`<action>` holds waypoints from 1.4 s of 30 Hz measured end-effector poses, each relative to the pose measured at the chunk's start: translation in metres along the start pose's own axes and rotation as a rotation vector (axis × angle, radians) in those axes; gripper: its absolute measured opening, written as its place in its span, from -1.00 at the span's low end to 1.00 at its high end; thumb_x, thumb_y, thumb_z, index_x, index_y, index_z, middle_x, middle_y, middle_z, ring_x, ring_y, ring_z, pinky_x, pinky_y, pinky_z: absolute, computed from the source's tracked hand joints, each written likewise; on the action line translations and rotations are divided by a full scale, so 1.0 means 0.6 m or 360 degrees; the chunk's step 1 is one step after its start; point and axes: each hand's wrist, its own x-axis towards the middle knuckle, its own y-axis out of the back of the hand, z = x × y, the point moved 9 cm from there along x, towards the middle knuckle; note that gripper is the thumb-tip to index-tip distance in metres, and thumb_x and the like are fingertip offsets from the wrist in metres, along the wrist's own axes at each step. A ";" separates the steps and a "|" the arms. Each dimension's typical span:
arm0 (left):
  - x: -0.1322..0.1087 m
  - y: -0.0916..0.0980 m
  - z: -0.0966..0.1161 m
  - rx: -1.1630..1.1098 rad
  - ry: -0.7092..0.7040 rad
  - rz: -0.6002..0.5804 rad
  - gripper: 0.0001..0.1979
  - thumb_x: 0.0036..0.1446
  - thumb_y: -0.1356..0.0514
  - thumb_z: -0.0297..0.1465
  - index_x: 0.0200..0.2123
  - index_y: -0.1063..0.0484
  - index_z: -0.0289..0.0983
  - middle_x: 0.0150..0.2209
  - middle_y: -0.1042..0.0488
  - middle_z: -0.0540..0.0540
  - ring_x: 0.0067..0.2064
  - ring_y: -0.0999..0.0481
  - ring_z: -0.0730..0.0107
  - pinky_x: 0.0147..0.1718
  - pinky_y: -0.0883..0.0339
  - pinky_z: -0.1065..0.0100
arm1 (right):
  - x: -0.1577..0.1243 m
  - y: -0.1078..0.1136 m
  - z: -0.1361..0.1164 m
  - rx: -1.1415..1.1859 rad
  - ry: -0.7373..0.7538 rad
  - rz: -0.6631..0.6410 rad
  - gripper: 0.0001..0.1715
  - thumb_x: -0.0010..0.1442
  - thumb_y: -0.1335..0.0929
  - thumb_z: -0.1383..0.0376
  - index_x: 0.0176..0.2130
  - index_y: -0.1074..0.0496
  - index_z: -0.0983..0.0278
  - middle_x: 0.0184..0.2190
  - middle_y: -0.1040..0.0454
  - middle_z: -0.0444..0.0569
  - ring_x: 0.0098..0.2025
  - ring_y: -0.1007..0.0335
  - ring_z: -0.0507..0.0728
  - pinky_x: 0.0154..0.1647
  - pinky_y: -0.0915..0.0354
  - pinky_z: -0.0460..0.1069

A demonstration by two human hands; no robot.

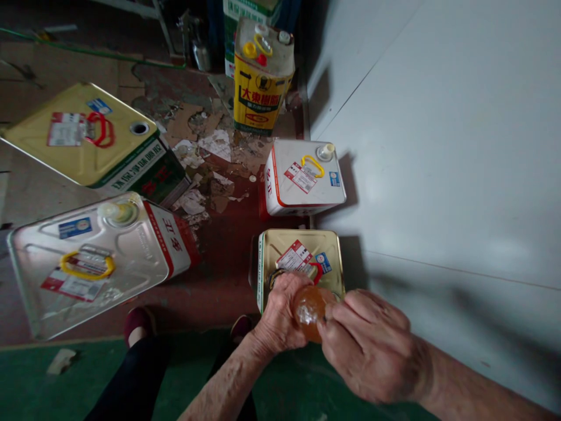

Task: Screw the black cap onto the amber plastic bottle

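My left hand [283,310] is wrapped around a clear, rounded bottle [310,313] that looks amber, its shiny round end facing up toward me. Close against the bottle's right side is my right hand [368,345], its fingers curled in a pinch. A small dark tip shows at those fingertips, but what they hold is mostly hidden. Beneath both hands stands a gold-topped square can [331,242] with a red handle and paper labels. A dark patterned edge beside my left fingers is too unclear to name.
A white-topped can [280,190] and a yellow resin can [256,88] stand farther back. To the left are a silver-topped can [144,251] and a larger gold-topped can [118,155] with an uncovered spout. Scrap paper [214,146] litters the floor. A pale wall [447,158] borders the right.
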 end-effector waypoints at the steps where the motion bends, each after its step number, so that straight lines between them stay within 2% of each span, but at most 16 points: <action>1: -0.002 0.000 0.001 0.0001 0.0003 0.0021 -0.54 -0.22 -0.21 -0.37 -0.15 -0.29 -0.28 -0.19 -0.36 -0.12 -0.15 -0.34 0.23 -0.13 -0.24 0.17 | 0.000 0.002 0.003 -0.0032 -0.0106 0.0021 -0.70 0.10 -0.25 0.50 -0.61 -0.22 0.31 -0.63 -0.18 -0.06 -0.51 -0.02 0.08 -0.48 -0.01 0.02; 7: -0.001 0.005 0.002 0.0000 0.0053 0.0116 -0.61 -0.24 -0.16 -0.43 -0.21 -0.30 -0.28 -0.21 -0.37 -0.11 -0.15 -0.34 0.24 -0.12 -0.25 0.19 | 0.003 0.011 0.015 -0.0414 -0.0647 0.0141 -0.64 0.17 -0.23 0.44 -0.63 -0.18 0.28 -0.67 -0.12 -0.09 -0.56 0.00 0.08 -0.49 0.02 0.03; 10: 0.002 0.009 0.010 0.0000 0.0005 0.0157 -0.64 -0.19 -0.16 -0.44 -0.22 -0.29 -0.28 -0.21 -0.38 -0.12 -0.16 -0.35 0.25 -0.14 -0.25 0.22 | -0.001 0.011 0.026 -0.0763 -0.1000 0.0115 -0.66 0.21 -0.20 0.39 -0.59 -0.22 0.29 -0.68 -0.19 -0.07 -0.57 -0.08 0.10 -0.54 0.01 0.01; 13: 0.002 0.011 0.011 0.0045 0.0014 0.0160 -0.63 -0.16 -0.17 -0.43 -0.19 -0.29 -0.27 -0.21 -0.38 -0.12 -0.17 -0.36 0.25 -0.16 -0.25 0.23 | -0.010 0.018 0.026 -0.1107 -0.1323 0.0177 -0.67 0.17 -0.21 0.41 -0.61 -0.21 0.27 -0.70 -0.21 -0.07 -0.59 -0.10 0.12 -0.62 0.09 0.00; 15: 0.001 0.010 0.008 0.0044 0.0028 0.0123 -0.62 -0.14 -0.20 -0.41 -0.17 -0.29 -0.26 -0.20 -0.38 -0.11 -0.17 -0.36 0.24 -0.16 -0.24 0.23 | -0.023 0.022 0.027 -0.1155 -0.1517 0.0222 -0.59 0.23 -0.20 0.33 -0.63 -0.18 0.26 -0.71 -0.19 -0.06 -0.61 -0.10 0.12 -0.64 0.11 0.01; 17: 0.000 0.008 0.003 0.0014 0.0040 0.0082 -0.58 -0.15 -0.21 -0.40 -0.14 -0.28 -0.25 -0.19 -0.37 -0.10 -0.16 -0.36 0.24 -0.15 -0.24 0.21 | -0.038 0.026 0.029 -0.0985 -0.1603 0.0279 -0.49 0.31 -0.20 0.16 -0.63 -0.20 0.27 -0.70 -0.21 -0.06 -0.62 -0.14 0.10 -0.65 0.07 0.01; 19: 0.000 0.008 -0.002 -0.0012 0.0053 0.0069 -0.58 -0.19 -0.21 -0.41 -0.16 -0.28 -0.25 -0.19 -0.37 -0.10 -0.16 -0.36 0.22 -0.15 -0.25 0.20 | -0.053 0.036 0.029 -0.0723 -0.1556 0.0359 -0.48 0.33 -0.20 0.08 -0.56 -0.30 0.30 -0.65 -0.30 -0.08 -0.60 -0.21 0.07 -0.62 -0.03 -0.02; 21: 0.000 0.007 -0.004 -0.0017 0.0045 0.0078 -0.62 -0.22 -0.20 -0.41 -0.22 -0.28 -0.27 -0.21 -0.37 -0.11 -0.17 -0.36 0.22 -0.17 -0.25 0.19 | -0.071 0.056 0.027 -0.0601 -0.1471 0.0411 -0.59 0.34 -0.22 0.13 -0.38 -0.42 0.34 -0.54 -0.42 -0.06 -0.52 -0.32 0.04 -0.54 -0.13 -0.06; 23: 0.000 0.005 -0.003 -0.0030 0.0028 0.0080 -0.64 -0.22 -0.19 -0.40 -0.25 -0.28 -0.28 -0.23 -0.36 -0.11 -0.18 -0.36 0.22 -0.18 -0.24 0.20 | -0.088 0.072 0.025 -0.0588 -0.1388 0.0356 -0.64 0.35 -0.21 0.19 -0.16 -0.44 0.40 -0.39 -0.47 -0.01 -0.42 -0.37 0.05 -0.43 -0.20 -0.08; 25: 0.000 0.002 -0.002 -0.0056 0.0015 0.0065 -0.62 -0.22 -0.20 -0.37 -0.23 -0.29 -0.28 -0.23 -0.36 -0.12 -0.17 -0.36 0.22 -0.17 -0.23 0.19 | -0.087 0.069 0.017 -0.0549 -0.1130 0.0215 -0.62 0.32 -0.25 0.20 -0.04 -0.40 0.44 -0.29 -0.46 0.06 -0.35 -0.38 0.08 -0.34 -0.23 -0.06; 29: 0.001 0.003 0.001 -0.0045 0.0009 0.0035 -0.58 -0.20 -0.20 -0.37 -0.17 -0.29 -0.27 -0.21 -0.36 -0.11 -0.16 -0.36 0.23 -0.15 -0.22 0.18 | -0.064 0.034 -0.011 -0.0506 -0.0448 0.0013 -0.57 0.25 -0.32 0.14 -0.01 -0.40 0.39 -0.22 -0.44 0.13 -0.34 -0.36 0.14 -0.31 -0.25 0.01; 33: 0.001 0.004 0.005 0.0014 0.0000 0.0024 -0.59 -0.19 -0.17 -0.37 -0.16 -0.28 -0.27 -0.21 -0.36 -0.11 -0.17 -0.35 0.23 -0.15 -0.23 0.18 | -0.041 0.016 -0.005 -0.0485 -0.0187 0.0114 -0.65 0.25 -0.29 0.24 -0.13 -0.39 0.52 -0.41 -0.43 0.10 -0.41 -0.31 0.15 -0.41 -0.25 0.01; 36: -0.001 0.006 0.006 0.0037 0.0010 0.0089 -0.61 -0.18 -0.16 -0.36 -0.18 -0.29 -0.26 -0.22 -0.36 -0.10 -0.18 -0.35 0.24 -0.17 -0.24 0.19 | -0.027 0.016 0.001 -0.0389 -0.0155 0.0216 -0.78 0.20 -0.28 0.32 -0.26 -0.36 0.49 -0.56 -0.35 -0.01 -0.51 -0.21 0.11 -0.51 -0.18 -0.02; 40: -0.001 0.009 0.001 0.0011 0.0071 0.0210 -0.64 -0.15 -0.18 -0.34 -0.20 -0.30 -0.27 -0.22 -0.37 -0.10 -0.18 -0.36 0.25 -0.16 -0.24 0.19 | -0.018 0.015 0.010 -0.0399 -0.0377 0.0251 -0.87 0.17 -0.28 0.38 -0.36 -0.35 0.44 -0.59 -0.31 -0.03 -0.55 -0.14 0.09 -0.51 -0.14 -0.01; 42: -0.001 0.011 -0.001 -0.0002 0.0095 0.0257 -0.66 -0.13 -0.19 -0.35 -0.20 -0.31 -0.27 -0.22 -0.37 -0.10 -0.17 -0.36 0.26 -0.16 -0.24 0.21 | -0.015 0.013 0.011 -0.0493 -0.0529 0.0243 -0.84 0.18 -0.27 0.38 -0.44 -0.32 0.37 -0.61 -0.28 -0.05 -0.57 -0.11 0.08 -0.52 -0.10 0.00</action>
